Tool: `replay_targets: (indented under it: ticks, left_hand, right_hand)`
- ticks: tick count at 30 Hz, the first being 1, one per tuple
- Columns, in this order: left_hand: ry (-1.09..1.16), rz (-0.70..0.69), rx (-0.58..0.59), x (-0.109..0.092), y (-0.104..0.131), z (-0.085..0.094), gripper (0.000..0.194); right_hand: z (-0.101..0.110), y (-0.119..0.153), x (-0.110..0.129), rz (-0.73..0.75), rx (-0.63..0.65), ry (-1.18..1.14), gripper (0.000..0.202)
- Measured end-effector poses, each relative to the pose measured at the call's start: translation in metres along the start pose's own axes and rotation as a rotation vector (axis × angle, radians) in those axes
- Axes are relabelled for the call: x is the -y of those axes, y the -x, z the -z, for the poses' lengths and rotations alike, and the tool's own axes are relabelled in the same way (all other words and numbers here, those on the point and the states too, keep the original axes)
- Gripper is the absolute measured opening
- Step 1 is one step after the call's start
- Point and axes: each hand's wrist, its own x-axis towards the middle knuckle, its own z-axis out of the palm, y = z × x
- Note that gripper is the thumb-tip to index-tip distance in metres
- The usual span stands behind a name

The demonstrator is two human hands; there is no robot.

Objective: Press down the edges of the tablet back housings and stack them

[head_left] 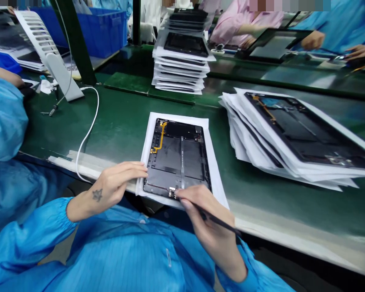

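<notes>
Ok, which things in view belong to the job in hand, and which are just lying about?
In the job:
- open black rectangular housing, left hand at its edge
- slim dark tool in right hand
- white paper sheet beneath
- probably right-side stack of paper-layered black housings

Lying about, seemingly:
- white slatted stand
- thin white cable
- blue plastic bin

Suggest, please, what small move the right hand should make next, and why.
Probably a gentle nudge at the small silver part with the dark tool: the right hand's fingertips are right beside that part, and the left hand rests at the open device's left edge.
</notes>
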Motion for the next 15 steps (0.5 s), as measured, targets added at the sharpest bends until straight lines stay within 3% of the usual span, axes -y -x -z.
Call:
replay_targets:
  ticks: [11,15]
  left_hand:
    - [-0.194,-0.137,0.005,0.000,-0.001,-0.005,0.037]
    - [-0.224,-0.160,0.036,0.000,0.000,-0.004,0.034]
  right_hand:
    - [-0.004,-0.011,-0.002,-0.031,0.014,-0.008,0.016]
    - [-0.015,-0.018,-0.001,-0.023,0.051,-0.075,0.015]
